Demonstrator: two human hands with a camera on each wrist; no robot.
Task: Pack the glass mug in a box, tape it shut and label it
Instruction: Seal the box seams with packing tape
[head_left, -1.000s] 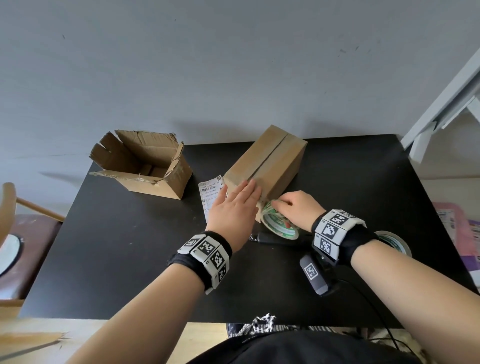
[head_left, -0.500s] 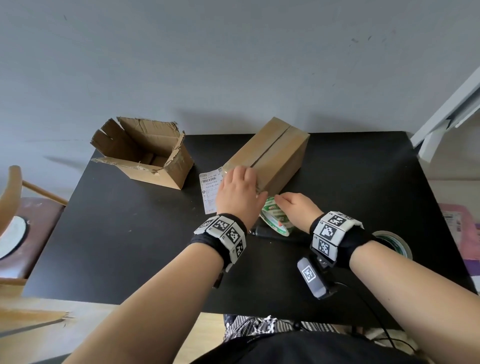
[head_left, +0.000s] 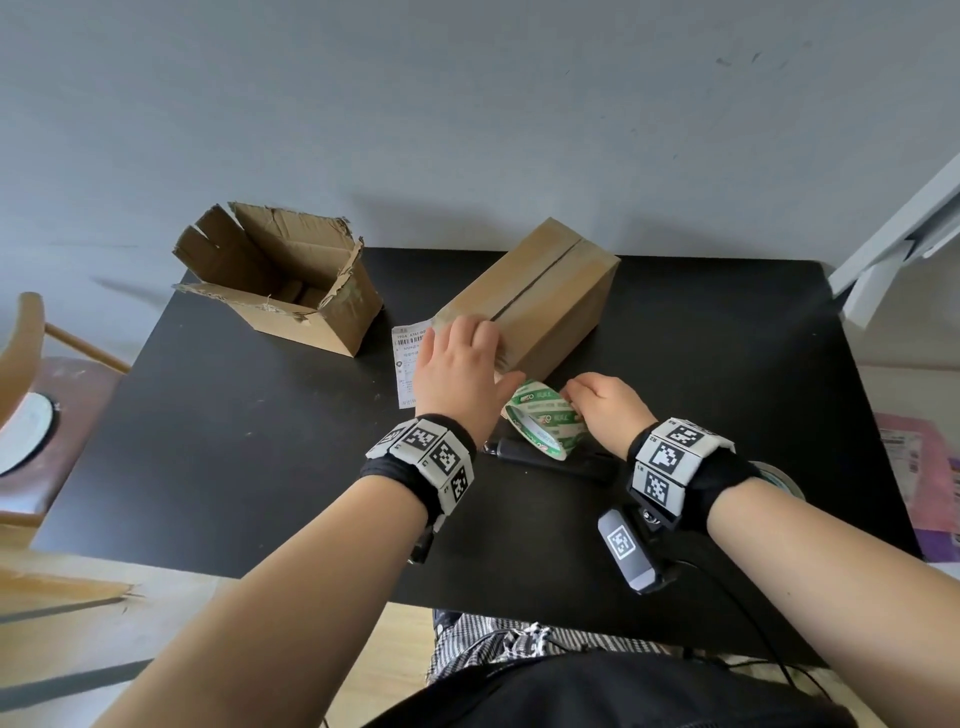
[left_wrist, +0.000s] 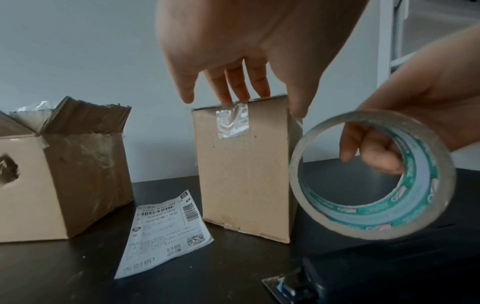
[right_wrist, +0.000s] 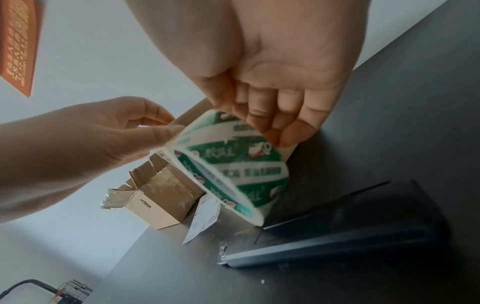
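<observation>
The closed box (head_left: 540, 296) stands toward the desk's (head_left: 208, 441) far edge, mug unseen, presumably inside. The left hand (head_left: 457, 374) presses flat fingers on its taped end; the right hand (head_left: 605, 410) grips the tape roll (head_left: 543, 421). The label (left_wrist: 166, 232) lies unattached beside it.

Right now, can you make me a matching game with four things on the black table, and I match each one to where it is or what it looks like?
Things:
1. closed box
2. torn box
3. tape roll
4. paper label

Clues:
A. held in the right hand
B. lying flat on the table, between the two boxes
C. open on top, ragged flaps
D. left hand resting on its near end

Pairs: 1-D, 2-C, 3-A, 4-B
</observation>
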